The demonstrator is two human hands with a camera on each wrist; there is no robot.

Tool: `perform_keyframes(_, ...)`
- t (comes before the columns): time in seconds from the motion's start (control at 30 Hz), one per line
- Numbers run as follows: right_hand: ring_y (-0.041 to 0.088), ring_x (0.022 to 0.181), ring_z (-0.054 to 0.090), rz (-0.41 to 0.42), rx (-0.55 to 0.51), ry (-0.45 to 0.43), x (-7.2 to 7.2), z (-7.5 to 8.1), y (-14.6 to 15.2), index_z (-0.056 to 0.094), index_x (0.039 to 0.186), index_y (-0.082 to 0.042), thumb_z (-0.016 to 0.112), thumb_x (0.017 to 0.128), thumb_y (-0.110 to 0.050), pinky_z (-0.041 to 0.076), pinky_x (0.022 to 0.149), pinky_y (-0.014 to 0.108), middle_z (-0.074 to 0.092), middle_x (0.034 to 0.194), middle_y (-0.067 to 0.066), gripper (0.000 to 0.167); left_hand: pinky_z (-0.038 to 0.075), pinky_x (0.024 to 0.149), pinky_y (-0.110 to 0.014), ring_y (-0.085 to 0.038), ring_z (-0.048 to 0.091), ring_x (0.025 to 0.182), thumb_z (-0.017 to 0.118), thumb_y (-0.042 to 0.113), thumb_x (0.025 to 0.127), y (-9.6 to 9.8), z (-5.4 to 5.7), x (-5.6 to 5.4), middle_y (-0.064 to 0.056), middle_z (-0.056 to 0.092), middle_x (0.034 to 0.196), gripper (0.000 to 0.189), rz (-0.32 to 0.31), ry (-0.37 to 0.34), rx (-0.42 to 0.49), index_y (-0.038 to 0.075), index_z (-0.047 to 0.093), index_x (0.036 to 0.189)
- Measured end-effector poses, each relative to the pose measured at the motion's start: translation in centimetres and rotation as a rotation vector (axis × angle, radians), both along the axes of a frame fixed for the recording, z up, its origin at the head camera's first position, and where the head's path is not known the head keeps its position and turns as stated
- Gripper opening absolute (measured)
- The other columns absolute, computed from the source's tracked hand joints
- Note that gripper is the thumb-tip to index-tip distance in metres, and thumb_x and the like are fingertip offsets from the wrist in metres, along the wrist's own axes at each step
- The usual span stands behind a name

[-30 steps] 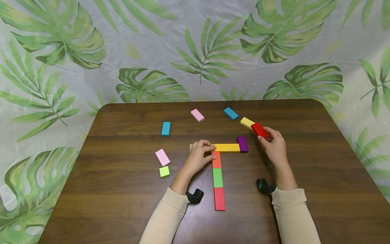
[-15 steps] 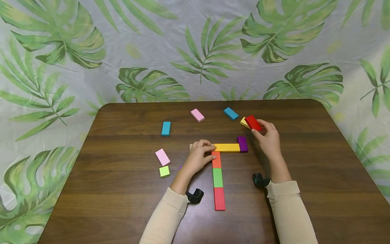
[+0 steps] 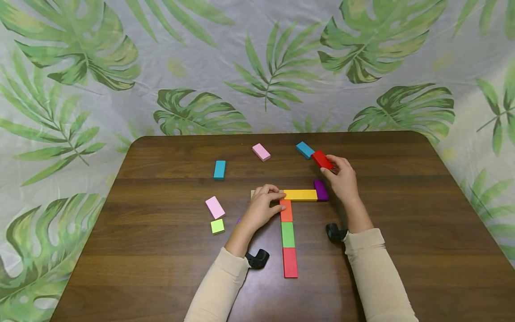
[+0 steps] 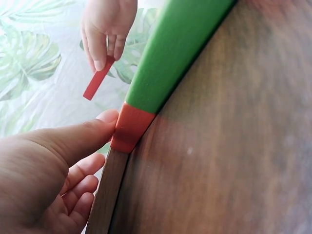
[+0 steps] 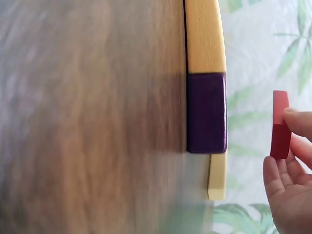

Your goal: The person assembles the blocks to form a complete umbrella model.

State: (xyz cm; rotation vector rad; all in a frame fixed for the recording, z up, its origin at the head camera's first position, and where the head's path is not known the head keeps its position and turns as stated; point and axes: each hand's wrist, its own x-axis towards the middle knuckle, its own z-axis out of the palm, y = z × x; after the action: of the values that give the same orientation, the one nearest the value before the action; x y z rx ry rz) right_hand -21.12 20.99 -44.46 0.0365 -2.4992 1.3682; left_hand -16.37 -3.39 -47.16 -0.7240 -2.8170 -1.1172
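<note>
In the head view my right hand pinches a red block between thumb and fingers, raised above the far right of the table. The red block overlaps the corner of a blue block and covers most of a yellow block, which shows in the right wrist view. My left hand rests at the inner corner of a block layout, its thumb touching an orange block and its other fingers loosely bent over a plain wood block. Rightward from there lie an amber block and a purple block.
A green block and a coral-red block continue the column toward me. Loose on the dark wood table are a blue block, two pink blocks, and a lime block. A leaf-print cloth hangs behind.
My right hand has carried the red block left and slightly away from me, passing over the yellow block to the corner of the blue one. The left hand stays where it was.
</note>
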Motion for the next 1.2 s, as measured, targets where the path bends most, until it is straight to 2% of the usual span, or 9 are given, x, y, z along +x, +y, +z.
perform_keyframes(0.3, 0.033, 0.096, 0.054, 0.021, 0.013, -0.029, -0.7, -0.8, -0.2, 0.055, 0.118, 0.004, 0.067, 0.079, -0.003, 0.042, 0.084, 0.043, 0.053, 0.113, 0.019, 0.042, 0.033, 0.088, -0.035, -0.021, 0.04, 0.105, 0.07, 0.026, 0.079, 0.0, -0.1, 0.0, -0.001, 0.05, 0.112, 0.034, -0.004, -0.001, 0.004, 0.014, 0.066, 0.111)
perform_keyframes(0.7, 0.031, 0.097, 0.053, 0.049, 0.011, -0.191, -1.5, -2.0, -0.4, 0.054, 0.119, 0.002, 0.065, 0.082, -0.006, 0.042, 0.084, 0.041, 0.054, 0.113, 0.021, 0.04, 0.032, 0.089, -0.035, -0.022, 0.04, 0.106, 0.07, 0.026, 0.079, 0.0, -0.1, 0.0, -0.002, 0.05, 0.112, 0.034, -0.004, 0.002, 0.006, 0.014, 0.066, 0.11)
perform_keyframes(1.2, 0.032, 0.095, 0.051, 0.068, 0.019, -0.261, -1.9, -2.7, -0.6, 0.055, 0.118, 0.002, 0.065, 0.082, -0.009, 0.041, 0.084, 0.04, 0.055, 0.11, 0.022, 0.039, 0.032, 0.089, -0.035, -0.021, 0.04, 0.105, 0.07, 0.026, 0.079, 0.0, -0.1, 0.0, -0.001, 0.05, 0.112, 0.034, -0.003, 0.001, 0.007, 0.014, 0.066, 0.11)
